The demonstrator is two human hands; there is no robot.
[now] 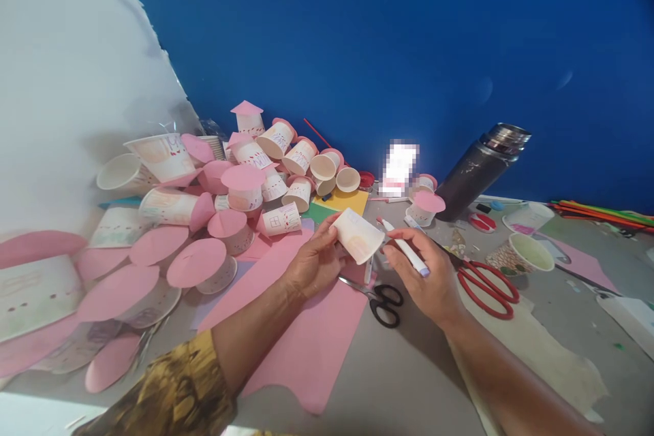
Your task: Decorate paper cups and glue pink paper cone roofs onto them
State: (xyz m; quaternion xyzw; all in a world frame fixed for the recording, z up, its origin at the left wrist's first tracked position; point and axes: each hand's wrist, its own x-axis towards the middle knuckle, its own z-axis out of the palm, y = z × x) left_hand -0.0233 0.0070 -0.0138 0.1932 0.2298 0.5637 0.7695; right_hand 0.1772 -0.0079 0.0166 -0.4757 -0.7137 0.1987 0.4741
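My left hand (319, 259) is closed around a white paper cup (357, 235), tilted with its wide rim toward the lower right. Faint orange colouring shows on the cup's side. In my right hand (429, 279) is a white marker (406, 248) with a purple end, its reddish tip pointing up and left beside the cup. The tip seems apart from the cup's wall. Under my hands lie pink paper (311, 327) and a pair of black-handled scissors (385, 303). Red-handled scissors (490, 289) lie just right of my right hand, their blades partly hidden behind it.
Many decorated cups with pink paper tops (245, 180) are heaped on the left. A dark metal flask (477, 170) leans by the blue wall. A patterned cup (521, 255), colourful sticks (603, 213) and a torn pale sheet (541, 354) lie on the right.
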